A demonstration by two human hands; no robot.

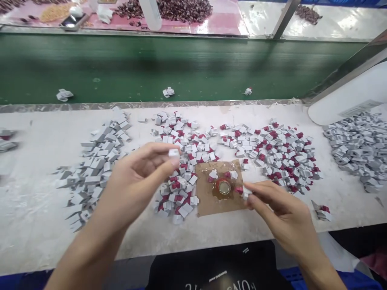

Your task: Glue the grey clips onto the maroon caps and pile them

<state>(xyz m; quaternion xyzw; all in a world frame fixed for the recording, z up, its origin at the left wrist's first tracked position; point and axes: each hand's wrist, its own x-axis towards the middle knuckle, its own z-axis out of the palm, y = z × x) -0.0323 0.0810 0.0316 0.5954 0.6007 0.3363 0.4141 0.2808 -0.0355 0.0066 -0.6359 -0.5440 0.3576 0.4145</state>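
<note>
My left hand point(142, 173) pinches a small white piece point(173, 153) between thumb and index finger, above a middle pile of white and dark red pieces point(178, 193). Between the fingertips of my right hand point(281, 213) is a white piece with a dark red part point(246, 192), at the right edge of a brown cardboard square point(208, 205). On the cardboard lie a round metal cap point(224, 187) in a wet amber patch and two white-and-red pieces point(232, 174). A pile of plain light grey pieces point(99, 161) is left of my left hand.
White-and-red pieces point(278, 149) are heaped at right, grey pieces point(359, 145) at far right beside a white container point(347, 96). Behind the table point(145, 245) runs a green belt point(121, 68) carrying a few pieces. Beyond it are a white bottle point(151, 16) and dark piles.
</note>
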